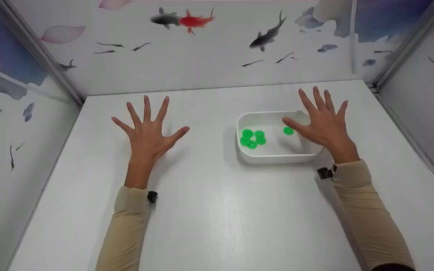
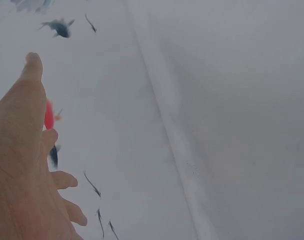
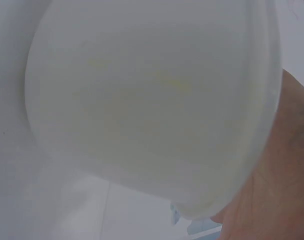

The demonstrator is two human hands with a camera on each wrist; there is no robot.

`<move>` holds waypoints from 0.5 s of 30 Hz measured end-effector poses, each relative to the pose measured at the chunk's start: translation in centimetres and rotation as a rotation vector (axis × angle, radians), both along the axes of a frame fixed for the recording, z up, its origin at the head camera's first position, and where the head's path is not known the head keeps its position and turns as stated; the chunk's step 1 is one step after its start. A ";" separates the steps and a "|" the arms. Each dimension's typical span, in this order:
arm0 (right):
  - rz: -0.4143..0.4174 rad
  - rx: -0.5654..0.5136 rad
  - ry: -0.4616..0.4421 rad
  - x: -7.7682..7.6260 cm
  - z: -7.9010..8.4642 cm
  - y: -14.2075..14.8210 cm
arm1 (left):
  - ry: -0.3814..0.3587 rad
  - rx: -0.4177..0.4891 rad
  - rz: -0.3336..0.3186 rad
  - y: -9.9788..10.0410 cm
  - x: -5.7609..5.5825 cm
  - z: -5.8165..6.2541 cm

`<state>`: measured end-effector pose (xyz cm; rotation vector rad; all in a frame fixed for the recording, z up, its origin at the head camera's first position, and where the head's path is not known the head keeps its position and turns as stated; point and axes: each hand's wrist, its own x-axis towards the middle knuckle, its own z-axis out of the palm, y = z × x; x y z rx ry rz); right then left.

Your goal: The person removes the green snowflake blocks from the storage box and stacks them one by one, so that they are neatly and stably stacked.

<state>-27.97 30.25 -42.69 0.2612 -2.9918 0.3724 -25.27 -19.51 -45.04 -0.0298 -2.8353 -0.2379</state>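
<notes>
My left hand (image 1: 147,137) is spread wide over the left half of the white table, fingers straight and holding nothing. In the left wrist view the same hand (image 2: 22,165) shows thumb and fingertips apart. The right hand (image 1: 326,126), also with fingers splayed, hovers over the right end of a white rectangular tub (image 1: 277,155) and hides part of its rim. Inside the tub, several green flower-shaped pieces (image 1: 247,133) cluster at the left end, and a single green piece (image 1: 288,130) lies near my right thumb. The tub's outer wall (image 3: 142,110) fills most of the right wrist view.
The white table (image 1: 202,210) is bounded at the back by a white panel (image 1: 209,64) printed with fish. Similar printed panels stand along the left (image 1: 9,150) and right (image 1: 424,98) sides. A small black wrist camera (image 1: 325,173) sits at the right cuff.
</notes>
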 end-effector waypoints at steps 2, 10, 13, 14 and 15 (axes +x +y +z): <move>0.000 0.000 0.002 0.0 0.0 -0.1 | 0.000 -0.002 0.003 0.0 0.0 0.0; -0.012 0.013 -0.006 -0.1 -0.1 -0.2 | -0.011 0.014 0.005 0.1 0.2 0.1; -0.012 0.007 0.005 0.0 0.1 -0.1 | -0.017 0.014 0.004 0.3 0.2 0.1; -0.011 0.002 0.012 0.0 0.2 0.1 | -0.020 0.016 0.002 0.4 0.3 0.1; -0.011 -0.003 0.019 0.0 0.2 0.2 | -0.024 0.017 0.000 0.5 0.3 0.1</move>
